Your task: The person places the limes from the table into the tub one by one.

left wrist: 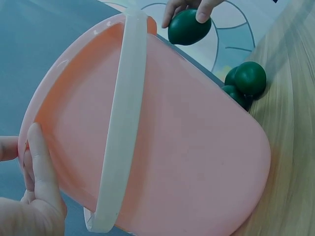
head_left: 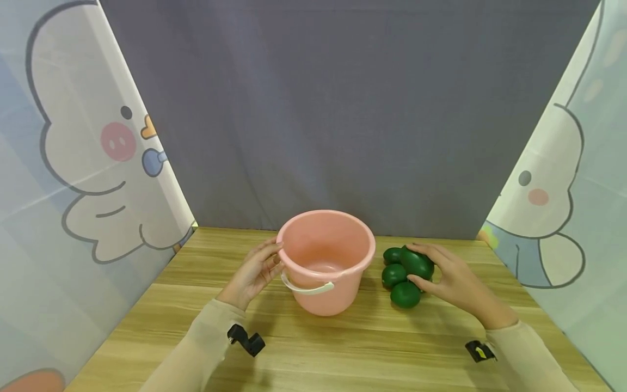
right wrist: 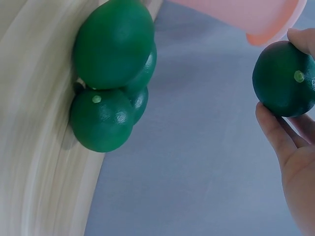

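Observation:
A pink bucket stands upright on the table, with its white handle lowered against the near side. My left hand grips the bucket's rim at the left, with fingers on both sides of the rim in the left wrist view. To the right of the bucket, my right hand holds a dark green avocado between thumb and fingers, lifted above the table. Several more avocados lie close together on the wood below it. From the head view, the bucket's visible inside holds nothing.
The wooden table runs back to a grey cloth. Cartoon-printed curtains hang at the left and right sides. Each sleeve carries a small black mount at the wrist.

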The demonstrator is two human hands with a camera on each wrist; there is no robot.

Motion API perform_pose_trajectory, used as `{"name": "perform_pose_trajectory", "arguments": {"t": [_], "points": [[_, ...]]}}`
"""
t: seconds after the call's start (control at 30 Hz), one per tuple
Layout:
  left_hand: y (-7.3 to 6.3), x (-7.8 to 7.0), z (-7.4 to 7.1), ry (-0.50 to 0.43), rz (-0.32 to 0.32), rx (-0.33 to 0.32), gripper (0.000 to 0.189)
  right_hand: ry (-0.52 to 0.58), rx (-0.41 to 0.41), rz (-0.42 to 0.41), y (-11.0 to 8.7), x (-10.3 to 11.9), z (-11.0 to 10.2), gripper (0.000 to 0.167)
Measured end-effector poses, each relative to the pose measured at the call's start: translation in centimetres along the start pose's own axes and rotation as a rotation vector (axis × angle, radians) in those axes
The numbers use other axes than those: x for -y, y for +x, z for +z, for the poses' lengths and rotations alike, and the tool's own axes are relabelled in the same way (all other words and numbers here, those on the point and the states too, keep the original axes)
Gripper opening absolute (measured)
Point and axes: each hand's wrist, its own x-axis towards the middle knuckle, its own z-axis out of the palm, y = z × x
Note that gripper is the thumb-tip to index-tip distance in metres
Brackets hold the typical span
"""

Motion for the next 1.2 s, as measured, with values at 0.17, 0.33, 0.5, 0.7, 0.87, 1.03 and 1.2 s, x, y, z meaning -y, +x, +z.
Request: {"name": "perform_pose_trajectory", "arguments": {"t": [0.17, 0.33, 0.5, 0.7, 0.87, 1.03, 1.2], "points": [[0.0, 0.0, 0.0, -0.004, 0.002, -0.001, 0.037, 0.01, 0.01, 0.009, 0.6, 0.2, 0.0, 0.071], [-0.1, 0.0, 0.0, -0.018, 0.011, -0.003, 0.034, 0.016, 0.017, 0.008, 1.2, 0.5, 0.0, 0.071], [-0.2, 0.0, 0.0, -0.028, 0.015, 0.004, 0.033, 0.025, 0.024, 0.02, 1.5, 0.7, 0.0, 0.073], [-0.1, 0.1, 0.0, -0.036, 0.014, 0.007, 0.033, 0.036, 0.004, -0.013, 1.8, 0.8, 0.1, 0.069], [-0.1, 0.2, 0.0, -0.034, 0.015, 0.003, 0.036, 0.043, 0.003, -0.015, 2.2, 1.0, 0.2, 0.066], [-0.1, 0.2, 0.0, -0.032, 0.015, 0.0, 0.036, 0.045, -0.007, -0.028, 2.6, 1.3, 0.3, 0.063], [0.0, 0.1, 0.0, -0.03, 0.017, -0.001, 0.037, 0.04, -0.016, -0.04, 3.1, 1.4, 0.3, 0.064]]}}
